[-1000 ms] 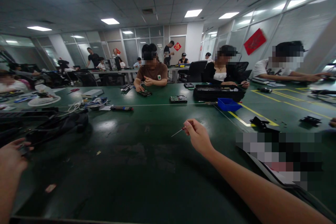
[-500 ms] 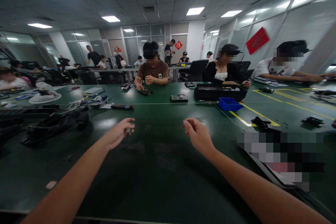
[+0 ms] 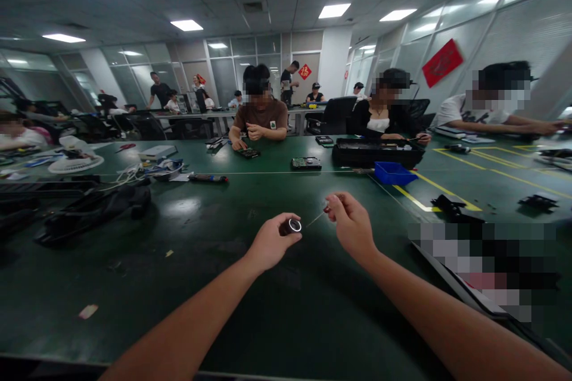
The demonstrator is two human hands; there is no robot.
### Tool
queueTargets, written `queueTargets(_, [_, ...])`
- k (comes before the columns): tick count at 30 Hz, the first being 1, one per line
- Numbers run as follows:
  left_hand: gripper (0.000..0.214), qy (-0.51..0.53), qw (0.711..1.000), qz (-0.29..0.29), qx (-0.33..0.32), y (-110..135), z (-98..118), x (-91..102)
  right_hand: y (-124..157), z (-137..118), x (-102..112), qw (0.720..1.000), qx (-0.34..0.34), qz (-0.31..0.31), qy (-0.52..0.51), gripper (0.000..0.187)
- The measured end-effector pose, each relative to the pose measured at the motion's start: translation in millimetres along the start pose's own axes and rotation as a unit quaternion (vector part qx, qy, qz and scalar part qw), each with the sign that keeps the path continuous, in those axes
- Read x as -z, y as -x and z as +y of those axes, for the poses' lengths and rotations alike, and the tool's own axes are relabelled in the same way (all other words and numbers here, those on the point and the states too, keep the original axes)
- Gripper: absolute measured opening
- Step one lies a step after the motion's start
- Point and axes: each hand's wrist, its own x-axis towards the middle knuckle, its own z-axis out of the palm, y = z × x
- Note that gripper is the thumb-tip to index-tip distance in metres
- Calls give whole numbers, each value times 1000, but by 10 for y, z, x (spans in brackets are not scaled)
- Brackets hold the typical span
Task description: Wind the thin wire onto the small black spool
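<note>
My left hand (image 3: 269, 244) is closed around a small dark round piece with a bright ring on its end (image 3: 294, 225). The thumb and fingers pinch it from both sides. To its right, my right hand (image 3: 352, 225) grips a thin tool with a slender metal shaft (image 3: 316, 219). A bit of red shows at the fingers, but the hand hides most of the handle, so its exact kind is unclear. The shaft slants down toward the round piece; whether the tip touches it I cannot tell. Both hands are held above the green table (image 3: 286, 315).
Ahead lie a hard drive (image 3: 306, 163), a blue bin (image 3: 393, 174) and a long black tray (image 3: 378, 153). A screwdriver-like tool (image 3: 208, 178), cables (image 3: 129, 175) and a black bag (image 3: 100, 208) are at left. Black brackets (image 3: 448, 205) sit at right. Several people work opposite.
My left hand has swung right, bringing the round piece close to my right hand and turning its ring into view. My right hand has moved slightly right, and the thin shaft now shows.
</note>
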Motion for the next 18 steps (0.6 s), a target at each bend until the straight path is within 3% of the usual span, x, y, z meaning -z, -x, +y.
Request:
queueTargets(4, [45,-32,998,45,-38,-39,-154,94,12,7,3,995,3,38,-87,27])
queueTargets(8, [46,-66,994,72,-41,-61,-186,143,24,29,-22,992,9,-6,-128,26])
queueTargets(12, [40,-86,991,86,-62,-34,-124,142,37,70,-62,991,11,-71,-111,26])
queueTargets(18, [43,-108,988,78,-74,-32,-114,148,53,93,-76,995,7,-77,-61,26])
